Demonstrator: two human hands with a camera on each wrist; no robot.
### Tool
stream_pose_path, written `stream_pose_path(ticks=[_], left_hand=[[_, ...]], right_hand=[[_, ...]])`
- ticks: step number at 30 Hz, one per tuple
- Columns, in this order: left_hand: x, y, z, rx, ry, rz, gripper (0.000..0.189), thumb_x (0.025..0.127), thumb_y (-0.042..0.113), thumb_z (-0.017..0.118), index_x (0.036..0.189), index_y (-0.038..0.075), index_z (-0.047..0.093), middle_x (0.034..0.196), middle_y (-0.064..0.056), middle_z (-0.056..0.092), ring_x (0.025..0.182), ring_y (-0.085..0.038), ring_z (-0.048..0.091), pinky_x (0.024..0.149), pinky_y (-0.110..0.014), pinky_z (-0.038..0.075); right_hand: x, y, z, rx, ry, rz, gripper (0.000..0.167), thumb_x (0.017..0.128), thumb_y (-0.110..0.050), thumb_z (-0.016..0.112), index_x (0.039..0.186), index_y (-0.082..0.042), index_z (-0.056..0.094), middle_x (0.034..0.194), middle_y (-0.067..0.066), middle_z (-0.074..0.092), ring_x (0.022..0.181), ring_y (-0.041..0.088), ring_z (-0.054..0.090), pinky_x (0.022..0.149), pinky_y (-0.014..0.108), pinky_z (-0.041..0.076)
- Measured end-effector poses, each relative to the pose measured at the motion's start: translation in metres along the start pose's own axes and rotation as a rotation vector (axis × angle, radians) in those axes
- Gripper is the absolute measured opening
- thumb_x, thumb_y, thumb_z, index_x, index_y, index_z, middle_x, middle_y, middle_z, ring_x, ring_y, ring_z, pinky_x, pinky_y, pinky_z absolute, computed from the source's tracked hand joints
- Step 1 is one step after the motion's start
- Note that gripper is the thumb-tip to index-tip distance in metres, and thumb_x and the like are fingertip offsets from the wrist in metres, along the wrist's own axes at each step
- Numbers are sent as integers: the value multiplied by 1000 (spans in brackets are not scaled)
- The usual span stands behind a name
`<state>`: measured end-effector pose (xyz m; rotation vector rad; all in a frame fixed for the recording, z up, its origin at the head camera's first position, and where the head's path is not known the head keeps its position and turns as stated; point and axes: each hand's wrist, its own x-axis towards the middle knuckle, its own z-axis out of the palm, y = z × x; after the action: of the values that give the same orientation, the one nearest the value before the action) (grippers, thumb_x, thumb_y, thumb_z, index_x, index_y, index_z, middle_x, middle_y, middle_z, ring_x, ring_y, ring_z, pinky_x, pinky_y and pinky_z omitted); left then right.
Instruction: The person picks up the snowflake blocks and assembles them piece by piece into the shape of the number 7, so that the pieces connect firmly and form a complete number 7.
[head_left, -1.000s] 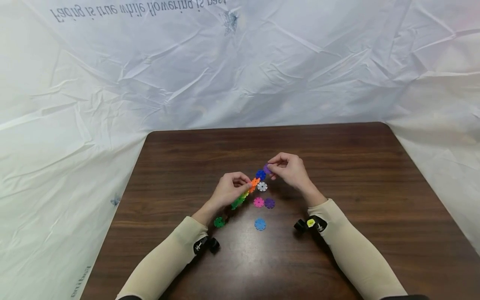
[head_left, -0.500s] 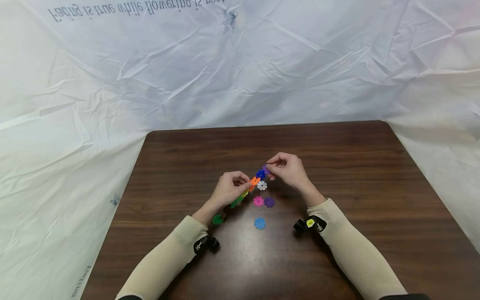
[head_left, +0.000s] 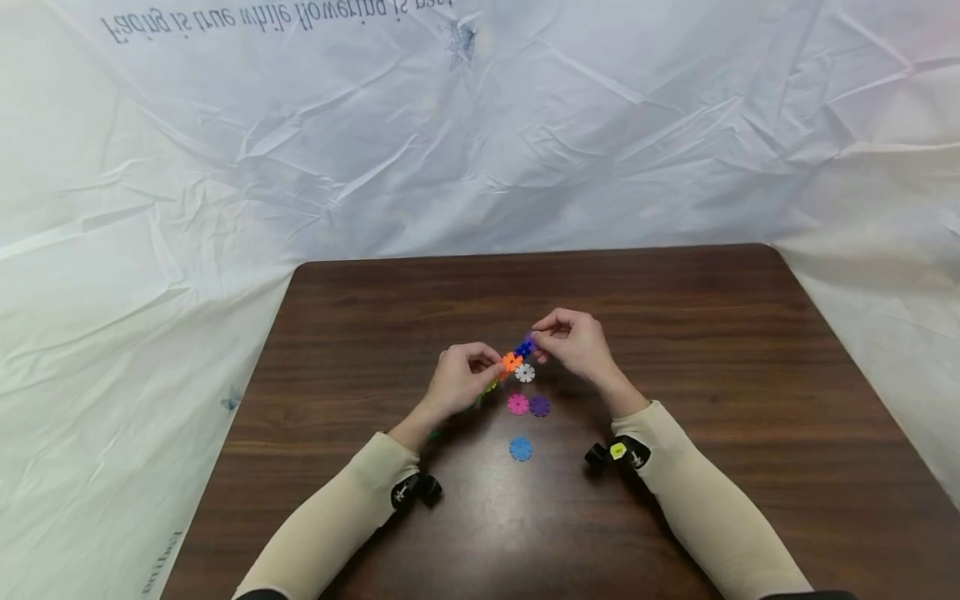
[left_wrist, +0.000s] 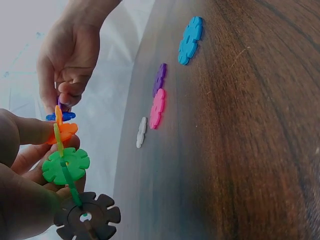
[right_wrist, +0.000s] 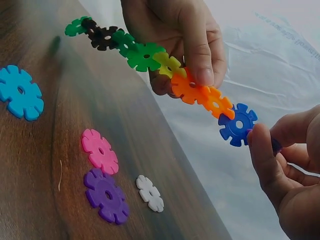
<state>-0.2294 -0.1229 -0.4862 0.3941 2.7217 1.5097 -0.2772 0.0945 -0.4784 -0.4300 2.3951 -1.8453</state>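
White wrinkled sheeting (head_left: 480,167) behind and to both sides of a dark wood-grain table (head_left: 712,333); inverted grey lettering (head_left: 277,17) near top of head view. Between both hands, raised above the table: chain of notched discs (right_wrist: 150,52), running obliquely from beneath the left hand toward the right fingertips. Order from right-hand end: blue disc (right_wrist: 230,131), two orange discs (right_wrist: 181,90), yellow disc (right_wrist: 161,59), bright green disc (right_wrist: 137,61), dark green disc (right_wrist: 119,37), two brown-to-black discs (right_wrist: 105,42), then green end disc (right_wrist: 71,30). Left hand (head_left: 461,379): thumb and fingers brought together in a pinch on the orange stretch, close to the yellow disc. Right hand (head_left: 577,342): thumb against curled fingers, pinching a purple disc (head_left: 531,342) at the blue disc's rim; mostly covered by fingertips, cannot tell how far slotted in. Loose and flat on the table: white disc (right_wrist: 145,185), just on the near side of the chain; pink disc (right_wrist: 92,145) and second purple one (right_wrist: 97,187), touching at the edges; light blue disc (right_wrist: 30,102), nearer the person, apart from the others. Cream sleeves (head_left: 322,525) on both forearms; black wrist cameras (head_left: 403,490) at the cuffs.
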Motion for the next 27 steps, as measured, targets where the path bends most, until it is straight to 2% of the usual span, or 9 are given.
stream_pose_path(ticks=[6,15,21,24,27], left_hand=[[1,0,2,13,26,10,6,88,16,73,86,11,72,78,1,71,67,-7,63,61,-24,53],[1,1,2,-4,42,21,6,88,16,73,86,10,73,80,0,72,68,-8,65,61,-24,54],[2,-1,3,2,72,14,5,88,15,74,85,11,73,79,0,72,66,-8,64,57,-24,52],[2,-1,3,4,84,17,4,88,14,74,85,11,73,80,0,72,65,-8,63,57,-24,52],[2,-2,3,3,97,23,5,88,15,74,85,10,73,80,-1,73,65,-10,64,56,-24,52]], right_hand=[[0,-1,2,4,14,-9,8,89,-8,70,94,-3,69,82,16,71,65,34,69,67,56,55],[0,0,4,8,28,-2,13,89,-8,71,97,1,69,86,21,71,62,24,69,63,44,58],[1,0,6,49,49,7,16,89,-5,70,101,6,69,94,26,71,62,24,70,58,34,58],[1,0,7,58,61,19,16,89,-5,70,100,6,69,94,26,71,60,20,69,58,35,58],[2,1,7,74,65,32,16,88,-7,71,99,5,69,93,26,71,58,15,68,61,41,59]])
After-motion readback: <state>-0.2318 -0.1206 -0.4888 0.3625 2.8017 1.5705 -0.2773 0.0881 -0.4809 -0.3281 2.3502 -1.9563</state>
